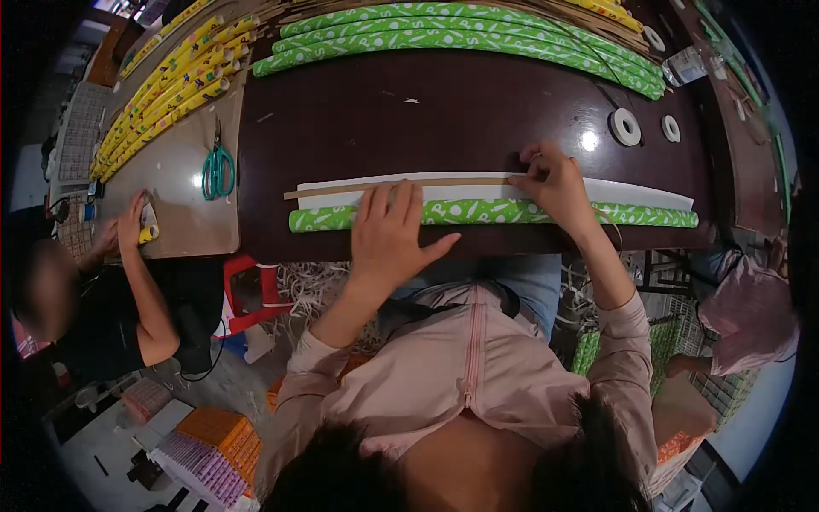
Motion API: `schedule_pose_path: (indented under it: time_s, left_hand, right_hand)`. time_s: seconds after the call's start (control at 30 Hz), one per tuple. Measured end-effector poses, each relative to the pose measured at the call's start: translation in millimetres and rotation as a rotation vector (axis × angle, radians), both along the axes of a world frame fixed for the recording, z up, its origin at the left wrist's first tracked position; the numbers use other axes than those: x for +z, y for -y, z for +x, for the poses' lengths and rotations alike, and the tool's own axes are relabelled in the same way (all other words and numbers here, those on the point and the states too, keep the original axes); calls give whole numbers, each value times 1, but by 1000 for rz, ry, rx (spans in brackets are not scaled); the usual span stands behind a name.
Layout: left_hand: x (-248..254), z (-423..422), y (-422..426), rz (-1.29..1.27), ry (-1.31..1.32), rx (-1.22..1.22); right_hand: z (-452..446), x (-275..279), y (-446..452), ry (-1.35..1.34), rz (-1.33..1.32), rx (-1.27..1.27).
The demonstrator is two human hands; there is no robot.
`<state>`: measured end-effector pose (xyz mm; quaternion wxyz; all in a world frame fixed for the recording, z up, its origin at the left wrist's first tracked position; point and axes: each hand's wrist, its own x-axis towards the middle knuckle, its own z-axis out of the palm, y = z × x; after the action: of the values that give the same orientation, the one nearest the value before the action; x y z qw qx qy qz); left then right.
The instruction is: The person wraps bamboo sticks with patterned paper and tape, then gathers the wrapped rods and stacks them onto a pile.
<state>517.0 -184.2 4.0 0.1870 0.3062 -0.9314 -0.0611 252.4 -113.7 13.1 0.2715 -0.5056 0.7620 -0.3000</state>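
Note:
A green patterned wrapping-paper roll (486,212) lies along the table's near edge, its white underside (636,193) spread flat behind it. On the white part rests a narrow brown strip (333,191). My left hand (388,226) presses flat across the strip and the roll, fingers stretched out and thumb apart. My right hand (554,183) is closed in a pinch at the strip's right end, its wrist crossing over the green roll. The fingertips partly hide what is between them.
Several green rolls (426,38) line the far edge, with yellow rolls (171,94) at left. Green-handled scissors (218,171) lie left; two white tape rolls (625,127) (670,128) lie right. A person (128,290) handles a yellow roll at left; another person (751,299) is at right.

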Motion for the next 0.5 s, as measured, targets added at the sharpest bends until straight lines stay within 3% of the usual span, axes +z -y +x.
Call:
schedule_pose_path:
  time_s: [0.23, 0.5]
  left_hand:
    - [1, -69, -26, 36, -48, -207]
    - [-5, -66, -26, 73, -12, -222]
  right_hand:
    - [0, 3, -1, -41, -35, 24]
    - [4, 2, -6, -197, -157, 43]
